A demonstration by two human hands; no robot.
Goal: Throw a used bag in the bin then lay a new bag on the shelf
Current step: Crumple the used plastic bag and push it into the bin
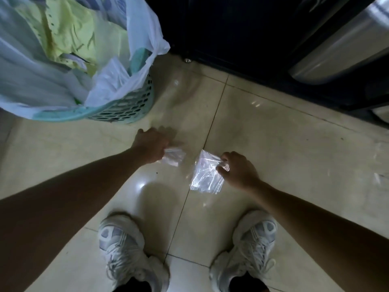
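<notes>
My left hand [150,145] grips a small crumpled clear plastic bag [173,158], a short way below and right of the bin. The bin [128,109] is a teal mesh basket at the upper left, lined with a white plastic bag [145,30] and filled with yellow and white waste. My right hand [239,170] pinches a flat clear zip bag [207,175] by its right edge; the bag hangs open-faced above the floor tiles. No shelf is in view.
Beige glossy floor tiles [273,144] lie below. A dark cabinet base [242,39] runs along the top, with a shiny steel cylinder [345,45] at the upper right. My two white trainers [124,247] [250,245] stand at the bottom.
</notes>
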